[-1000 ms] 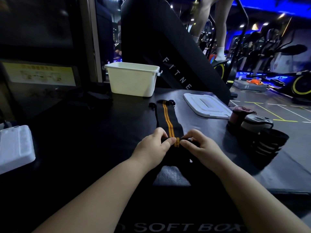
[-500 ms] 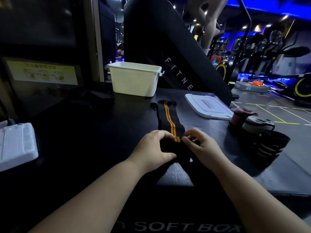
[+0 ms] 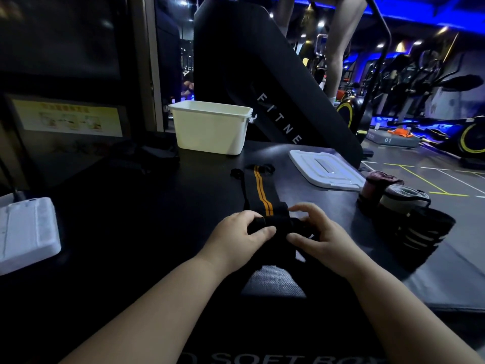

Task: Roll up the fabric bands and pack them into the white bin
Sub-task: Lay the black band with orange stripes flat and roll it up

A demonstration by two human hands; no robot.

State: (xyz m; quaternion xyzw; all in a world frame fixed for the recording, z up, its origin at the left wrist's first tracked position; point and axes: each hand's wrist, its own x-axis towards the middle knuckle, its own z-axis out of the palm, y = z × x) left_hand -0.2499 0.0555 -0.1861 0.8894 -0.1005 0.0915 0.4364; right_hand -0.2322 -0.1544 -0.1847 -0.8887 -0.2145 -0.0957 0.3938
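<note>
A black fabric band with two orange stripes (image 3: 259,190) lies flat on the black soft box, running away from me toward the white bin (image 3: 210,127). Its near end is wound into a small roll. My left hand (image 3: 236,237) grips the roll's left side, thumb over the front. My right hand (image 3: 317,237) pinches the right side, fingers curled over the top. Three rolled bands (image 3: 404,206) sit at the right edge: a dark red one, a grey one and a black striped one. What the bin holds is hidden.
The bin's white lid (image 3: 325,169) lies flat to the right of the band. A white foam block (image 3: 23,232) sits at the far left. Dark items (image 3: 147,156) lie left of the bin. A black exercise machine (image 3: 262,74) rises behind, with a person's legs on it.
The roll has grown and travelled further along the band, away from me. Both hands followed it forward, and the flat stretch of band is shorter.
</note>
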